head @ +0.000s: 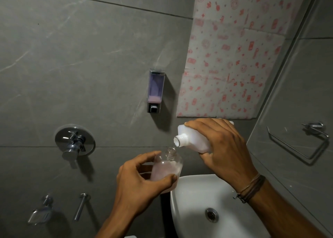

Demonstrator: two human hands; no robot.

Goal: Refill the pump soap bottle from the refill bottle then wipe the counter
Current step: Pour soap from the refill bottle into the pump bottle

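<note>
My left hand [138, 182] grips a clear soap bottle [166, 167] with its pump off; pale pink liquid fills its lower part and its open neck points up. My right hand [225, 147] holds a white refill bottle [191, 138] tipped on its side, its uncapped mouth just above and to the right of the clear bottle's neck. A thin clear trickle seems to hang between the two mouths. Both bottles are held over the left rim of the white sink [191, 201]. My fingers hide the back half of the refill bottle.
A wall soap dispenser [155, 91] with a little pink soap hangs on the grey tiles. A chrome mixer valve [74, 142], a spout [81, 207] and a soap dish [40, 214] sit left. A chrome towel ring [306, 140] is right. The sink drain [211, 214] is below.
</note>
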